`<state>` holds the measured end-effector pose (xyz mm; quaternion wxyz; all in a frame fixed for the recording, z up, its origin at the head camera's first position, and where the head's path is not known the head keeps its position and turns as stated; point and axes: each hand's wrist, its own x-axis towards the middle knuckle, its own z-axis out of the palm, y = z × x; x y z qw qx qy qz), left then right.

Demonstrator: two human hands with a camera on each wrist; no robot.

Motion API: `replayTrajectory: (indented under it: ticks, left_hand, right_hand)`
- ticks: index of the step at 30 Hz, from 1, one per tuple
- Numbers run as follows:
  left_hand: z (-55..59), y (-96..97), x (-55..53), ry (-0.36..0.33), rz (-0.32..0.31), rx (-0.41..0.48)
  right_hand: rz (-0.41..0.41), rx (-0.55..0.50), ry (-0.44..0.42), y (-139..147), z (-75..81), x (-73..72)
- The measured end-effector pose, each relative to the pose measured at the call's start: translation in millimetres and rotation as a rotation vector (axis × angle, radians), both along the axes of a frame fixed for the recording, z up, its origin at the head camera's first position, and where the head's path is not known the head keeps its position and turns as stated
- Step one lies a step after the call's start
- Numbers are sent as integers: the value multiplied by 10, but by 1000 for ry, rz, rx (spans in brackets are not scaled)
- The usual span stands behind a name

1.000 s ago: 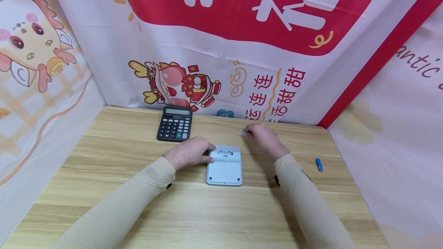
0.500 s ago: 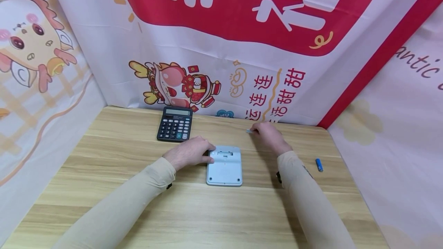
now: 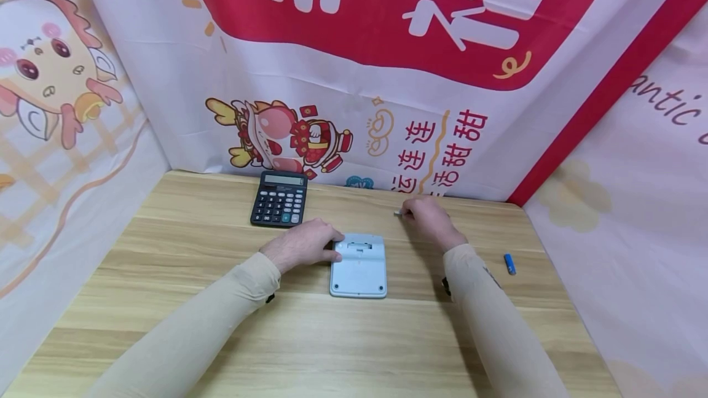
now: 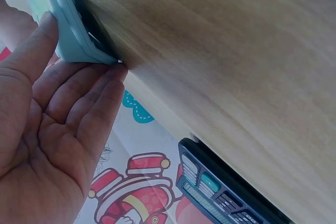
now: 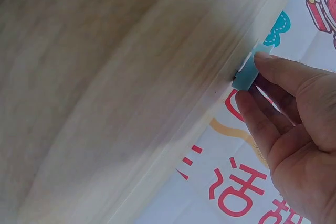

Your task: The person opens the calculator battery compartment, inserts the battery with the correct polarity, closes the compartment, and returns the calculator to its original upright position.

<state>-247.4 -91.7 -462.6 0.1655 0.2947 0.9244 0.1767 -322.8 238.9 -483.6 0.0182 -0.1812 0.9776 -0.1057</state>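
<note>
A light blue calculator (image 3: 358, 272) lies face down on the table, its battery compartment (image 3: 359, 245) uncovered at the far end. My left hand (image 3: 303, 243) grips its left side near that end, the thumb on the back and the fingers along the edge, as the left wrist view shows. Farther back and to the right, my right hand (image 3: 428, 221) pinches a small light blue battery cover (image 5: 252, 67) between thumb and fingertips. In the right wrist view the cover stands on edge close over the tabletop.
A black calculator (image 3: 279, 198) lies face up at the back left, near the printed cloth backdrop (image 3: 354, 48). Toward the right edge of the wooden table (image 3: 343, 349) lies a blue battery (image 3: 510, 264).
My right hand has moved a little to the right with the battery cover, which now shows narrower as it tilts. The left hand and the light blue calculator have stayed put.
</note>
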Motion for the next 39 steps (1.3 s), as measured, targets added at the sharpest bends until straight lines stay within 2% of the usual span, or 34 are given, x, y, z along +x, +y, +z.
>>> replayTrajectory:
  ticks: [7,15,26,39]
  left_hand:
    - [-14,-9,3,1,0,0]
    - [-14,-10,2,-7,1,-5]
    - [3,-14,20,-17,12,-4]
    - [-2,-3,9,-14,22,-4]
  right_hand:
    - [-6,19,-36,-12,-40,10]
    - [-20,-37,-87,10,-25,37]
    - [-176,-183,-153,188,148,165]
    - [-320,-267,-167,527,331,261]
